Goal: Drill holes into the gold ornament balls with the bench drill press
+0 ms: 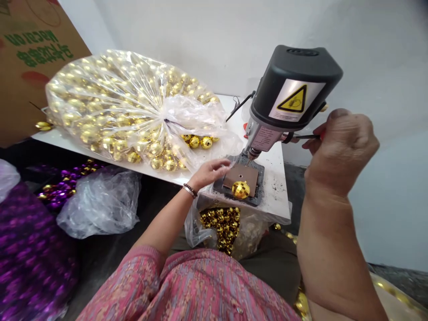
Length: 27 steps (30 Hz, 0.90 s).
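Note:
A black drill press (pixel 294 84) with a yellow warning label stands on the white table. Its chuck points down at a brown block (pixel 230 176) on the grey base. One gold faceted ball (pixel 240 190) is at the block's front edge, below a small hole. My left hand (pixel 212 173), with a bracelet on the wrist, is just left of the block; its fingers are apart and hold nothing. My right hand (pixel 341 138) is raised at the right of the drill, its fingers wrapped round the end of the black lever (pixel 309 137).
A big clear bag of gold balls (pixel 110 107) covers the table's left part. Below the front edge hangs an open bag of gold balls (pixel 224 225). At left are a cardboard box (pixel 30 89), purple balls (pixel 30 254) and a crumpled clear bag (pixel 100 203).

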### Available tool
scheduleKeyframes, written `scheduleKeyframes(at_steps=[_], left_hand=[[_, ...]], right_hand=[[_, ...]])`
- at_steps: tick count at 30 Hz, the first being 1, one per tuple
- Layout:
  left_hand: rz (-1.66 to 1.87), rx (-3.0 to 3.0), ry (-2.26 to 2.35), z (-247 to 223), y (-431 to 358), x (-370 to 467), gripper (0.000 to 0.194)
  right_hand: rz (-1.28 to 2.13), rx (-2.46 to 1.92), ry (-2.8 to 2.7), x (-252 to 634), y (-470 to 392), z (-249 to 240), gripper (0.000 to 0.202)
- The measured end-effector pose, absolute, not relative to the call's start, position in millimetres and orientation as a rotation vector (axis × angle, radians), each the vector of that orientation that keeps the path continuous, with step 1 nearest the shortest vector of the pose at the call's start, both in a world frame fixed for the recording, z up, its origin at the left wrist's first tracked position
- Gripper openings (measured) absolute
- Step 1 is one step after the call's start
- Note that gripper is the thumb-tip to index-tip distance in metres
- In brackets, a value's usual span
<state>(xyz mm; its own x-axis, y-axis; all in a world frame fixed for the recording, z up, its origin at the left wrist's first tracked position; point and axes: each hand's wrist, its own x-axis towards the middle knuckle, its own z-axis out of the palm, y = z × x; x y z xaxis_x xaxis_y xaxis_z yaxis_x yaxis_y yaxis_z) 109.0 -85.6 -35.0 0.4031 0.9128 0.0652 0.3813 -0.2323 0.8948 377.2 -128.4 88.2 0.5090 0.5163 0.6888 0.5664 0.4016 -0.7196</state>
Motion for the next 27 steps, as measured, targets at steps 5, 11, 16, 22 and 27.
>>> scheduleKeyframes(at_steps=[5, 11, 16, 22, 27], left_hand=[[0.894, 1.63, 1.846, -19, -19, 107, 0.053], [0.588, 1.719, 1.988, -20, 24, 118, 0.046], [0.574, 1.745, 1.93, -25, 12, 117, 0.056], [0.859, 1.476, 1.24, -18, -45, 109, 0.061], [0.665, 1.249, 1.05, -18, -77, 124, 0.047]], right_hand=[[0.036, -1.212, -1.013, 367, -135, 96, 0.044], [0.027, -1.255, -0.983, 361, -144, 96, 0.05], [-0.039, -1.279, -1.049, 361, -148, 91, 0.059], [-0.05, -1.244, -1.129, 369, -142, 98, 0.052], [0.163, -1.406, -1.109, 377, -123, 140, 0.039]])
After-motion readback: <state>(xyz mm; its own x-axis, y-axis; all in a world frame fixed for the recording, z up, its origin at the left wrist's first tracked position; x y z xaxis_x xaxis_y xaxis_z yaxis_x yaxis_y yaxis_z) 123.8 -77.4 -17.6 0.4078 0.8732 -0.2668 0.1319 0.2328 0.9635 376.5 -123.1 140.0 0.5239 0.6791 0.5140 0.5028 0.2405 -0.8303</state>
